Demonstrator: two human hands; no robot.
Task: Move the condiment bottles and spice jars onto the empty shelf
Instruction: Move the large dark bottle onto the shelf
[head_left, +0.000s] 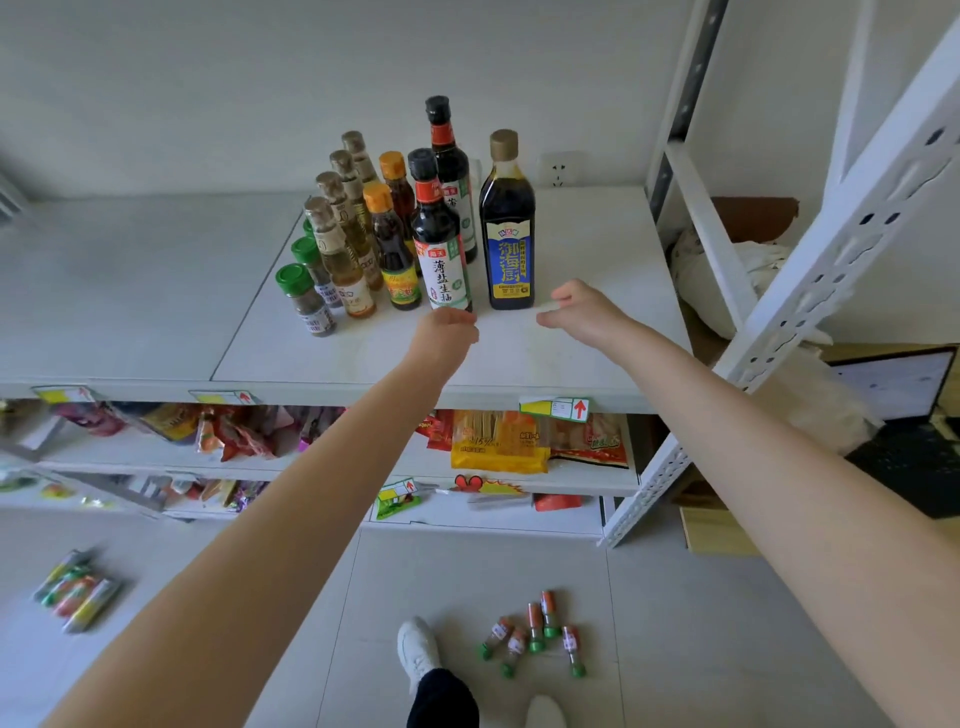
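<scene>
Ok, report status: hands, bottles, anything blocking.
Left hand at white-label bottle base, grip unclear; right hand open, empty. Bottles upright on shelf; small jars lie on floor. Nothing blocking.

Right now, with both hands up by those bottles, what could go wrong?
The bottles stand tightly packed, so the left hand, right at the foot of the white-label bottle, might knock it into its neighbours. The tall blue-label bottle beside the right hand could tip if bumped. Small jars lie on the floor by the shoe; a step back might crush one or cause a slip.
</scene>
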